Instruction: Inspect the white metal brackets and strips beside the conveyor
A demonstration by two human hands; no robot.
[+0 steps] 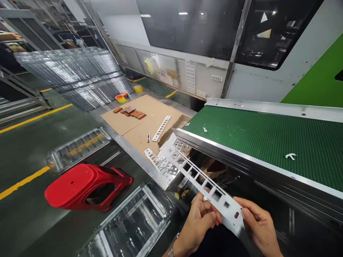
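Note:
A long white slotted panel [217, 195], with a row of square cut-outs, is held up at a slant before me. My right hand [258, 223] pinches its near end between thumb and fingers. My left hand [199, 223] is closed at its lower long edge, fingers curled beneath and partly hidden. Past its far end, similar white panels lie in a loose pile [160, 164] at the table corner. Another white panel [161, 127] lies flat on the cardboard [134, 134], beside a slim dark pen-like tool [148, 136].
A green conveyor belt [254, 132] with small white scraps runs along the right. Brown pieces [131, 111] and tape rolls [121, 97] lie on the table. A red stool [80, 185] and wrapped bundles [136, 217] stand on the floor at left.

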